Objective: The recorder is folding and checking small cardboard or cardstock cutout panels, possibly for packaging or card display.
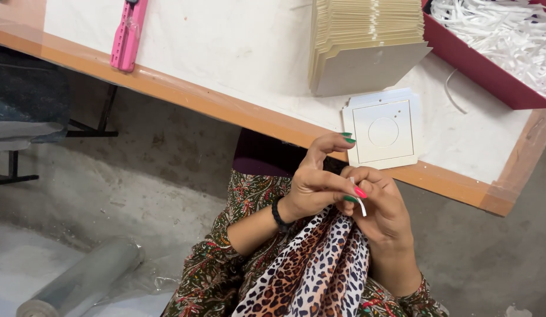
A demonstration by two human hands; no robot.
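Far left on the tabletop (226,53) lies a pink hand tool (127,36), its tip right at the orange front edge, with plenty of bare white surface beside it. Below, on the grey floor (138,194), a clear plastic roll (79,282) lies tilted. Moving across, the left hand (316,189), black band at the wrist, meets the right hand (383,212) just under the tabletop's edge, over a leopard-print cloth (320,276) in the lap. Both hands press together, fingertips pinched on a thin white strip (360,202): short, flat and narrow, only its lower end poking out between the painted nails, the rest hidden by the fingers. Right above the hands, a white square card (383,130) with a round cutout mark sits on a small pile at the very edge, slightly overhanging. Behind it stands a fanned stack of beige cards (367,44), close by. Far right, a dark red tray (478,67) holds loose white strips (508,35), and the tabletop's corner ends just beyond it.
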